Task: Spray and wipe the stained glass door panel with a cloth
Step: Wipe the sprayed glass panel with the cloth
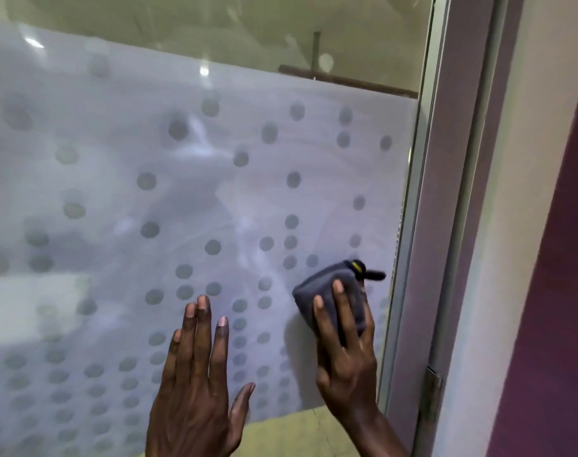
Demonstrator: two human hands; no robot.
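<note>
The glass door panel fills most of the view, covered in frosted film with a pattern of grey dots and faint smears. My right hand presses a folded dark grey cloth flat against the glass near the panel's right edge; a small black and yellow tag sticks out of the cloth's top corner. My left hand rests flat on the glass to the left of it, fingers spread and holding nothing. No spray bottle is in view.
A grey metal door frame runs down the right side of the glass, with a hinge low on it. Beyond it stands a pale wall with a dark purple strip. Clear glass strips lie above and below the film.
</note>
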